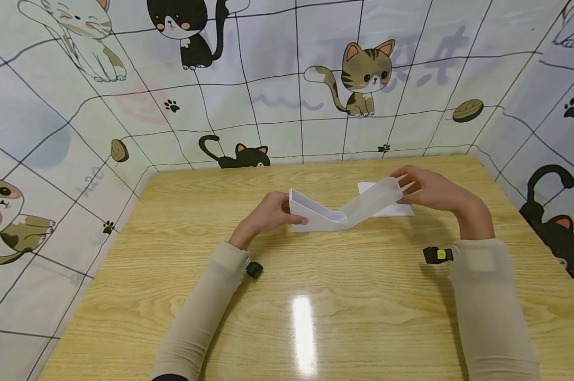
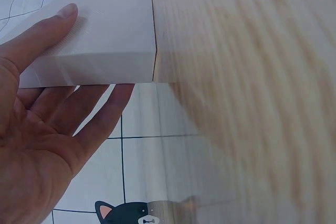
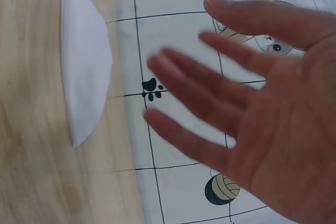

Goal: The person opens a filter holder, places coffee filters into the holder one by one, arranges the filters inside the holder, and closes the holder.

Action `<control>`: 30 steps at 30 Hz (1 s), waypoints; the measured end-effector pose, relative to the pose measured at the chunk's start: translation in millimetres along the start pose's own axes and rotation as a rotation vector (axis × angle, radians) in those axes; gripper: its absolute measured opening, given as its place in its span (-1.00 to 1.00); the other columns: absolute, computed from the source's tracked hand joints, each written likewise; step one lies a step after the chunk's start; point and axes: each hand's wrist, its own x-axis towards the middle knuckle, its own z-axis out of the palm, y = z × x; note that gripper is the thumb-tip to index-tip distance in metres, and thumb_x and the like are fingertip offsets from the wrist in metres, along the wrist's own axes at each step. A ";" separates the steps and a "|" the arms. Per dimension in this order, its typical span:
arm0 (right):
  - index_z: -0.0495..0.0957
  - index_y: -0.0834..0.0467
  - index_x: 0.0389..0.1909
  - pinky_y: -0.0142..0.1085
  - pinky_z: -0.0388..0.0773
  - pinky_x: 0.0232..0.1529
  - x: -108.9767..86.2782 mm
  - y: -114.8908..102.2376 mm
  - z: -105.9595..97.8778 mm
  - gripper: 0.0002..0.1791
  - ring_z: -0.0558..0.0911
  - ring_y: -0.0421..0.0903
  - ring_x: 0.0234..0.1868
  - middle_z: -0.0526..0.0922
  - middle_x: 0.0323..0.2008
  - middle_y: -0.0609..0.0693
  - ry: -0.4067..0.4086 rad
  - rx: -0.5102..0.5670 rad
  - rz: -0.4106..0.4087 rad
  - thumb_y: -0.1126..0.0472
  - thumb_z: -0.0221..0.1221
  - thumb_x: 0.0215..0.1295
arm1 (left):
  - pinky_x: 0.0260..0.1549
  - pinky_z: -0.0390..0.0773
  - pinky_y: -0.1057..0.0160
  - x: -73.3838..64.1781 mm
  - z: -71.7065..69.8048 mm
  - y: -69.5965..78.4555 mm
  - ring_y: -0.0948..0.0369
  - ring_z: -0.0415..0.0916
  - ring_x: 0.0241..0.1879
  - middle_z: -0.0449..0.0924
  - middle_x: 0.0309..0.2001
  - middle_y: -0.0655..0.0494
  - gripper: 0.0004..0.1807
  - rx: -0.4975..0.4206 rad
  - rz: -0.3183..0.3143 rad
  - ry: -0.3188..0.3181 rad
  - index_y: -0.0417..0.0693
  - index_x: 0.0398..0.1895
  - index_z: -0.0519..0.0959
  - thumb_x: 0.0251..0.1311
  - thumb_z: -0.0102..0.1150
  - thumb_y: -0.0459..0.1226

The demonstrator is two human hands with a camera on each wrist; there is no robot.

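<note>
A white box with a hinged, translucent lid swung wide to the right stands on the table. My left hand grips the box's left end, its thumb on the front face and the other fingers behind. In the left wrist view the box fills the top left, thumb pressed on it. At the lid's far right end is my right hand, fingers spread and relaxed. The right wrist view shows that hand with nothing in its grasp; whether it touches the lid I cannot tell.
White paper lies flat on the wooden table, behind and partly under the lid's outline. Cat-printed cloth walls border the table's back and sides. Each wrist wears a small black camera.
</note>
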 end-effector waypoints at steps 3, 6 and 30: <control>0.30 0.34 0.42 0.24 0.56 0.08 2.4 6.7 -0.7 -0.38 0.58 0.41 0.18 0.50 0.25 0.50 0.075 -0.103 0.115 0.11 0.20 0.49 | -0.16 0.70 0.21 0.1 -0.2 0.3 0.16 0.77 -0.13 0.79 -0.02 -0.02 -0.62 0.000 -0.001 0.001 -0.11 0.04 0.70 0.15 0.53 -0.27; 0.36 0.42 0.33 0.26 0.53 0.07 4.9 14.2 0.4 -0.38 0.56 0.43 0.16 0.50 0.23 0.52 0.105 -0.170 0.195 0.02 0.14 0.51 | -0.16 0.70 0.22 0.0 -0.5 0.2 0.16 0.77 -0.13 0.79 -0.02 -0.03 -0.61 0.000 -0.003 -0.001 -0.11 0.05 0.70 0.15 0.53 -0.27; 0.45 0.46 0.11 -0.09 0.45 -0.17 17.1 32.9 25.3 -0.42 0.48 0.17 -0.15 0.57 -0.12 0.29 0.075 -0.152 0.364 0.00 0.25 0.41 | -0.17 0.69 0.24 2.0 -2.2 -0.3 0.17 0.77 -0.12 0.80 -0.03 0.00 -0.64 -0.010 0.002 -0.007 -0.08 0.01 0.72 0.14 0.54 -0.26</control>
